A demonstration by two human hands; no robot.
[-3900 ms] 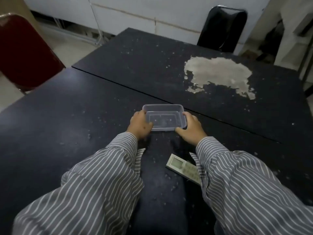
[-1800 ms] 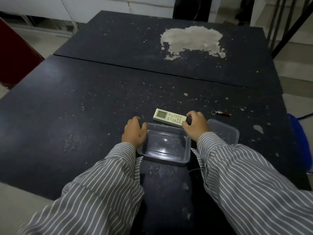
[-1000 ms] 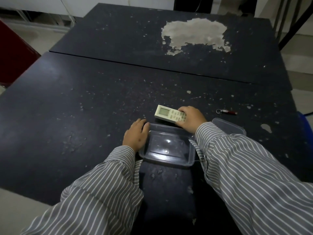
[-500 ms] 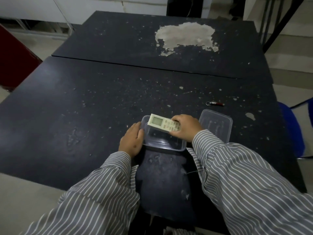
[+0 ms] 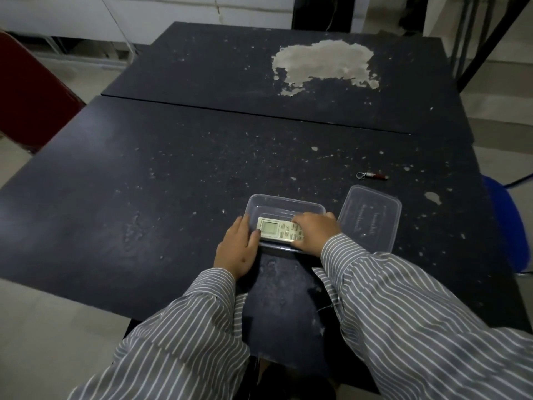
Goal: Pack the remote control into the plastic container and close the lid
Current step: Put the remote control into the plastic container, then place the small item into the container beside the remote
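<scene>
A clear plastic container (image 5: 284,204) stands on the black table near its front edge. Inside it lies a white remote control (image 5: 277,230), screen end to the left. My right hand (image 5: 315,230) covers the remote's button end and grips it. My left hand (image 5: 238,246) rests against the container's left wall, its thumb touching the remote's left end. The clear lid (image 5: 372,222) lies flat on the table just right of the container, apart from both hands.
A small red-and-silver key fob (image 5: 372,176) lies beyond the lid. The worn black table (image 5: 173,168) abuts a second one with a big pale patch (image 5: 323,64). A red chair (image 5: 28,96) stands left, a blue chair (image 5: 510,226) right.
My right hand has brought the remote from above the container's far rim down into the container. My left hand stays at the left wall.
</scene>
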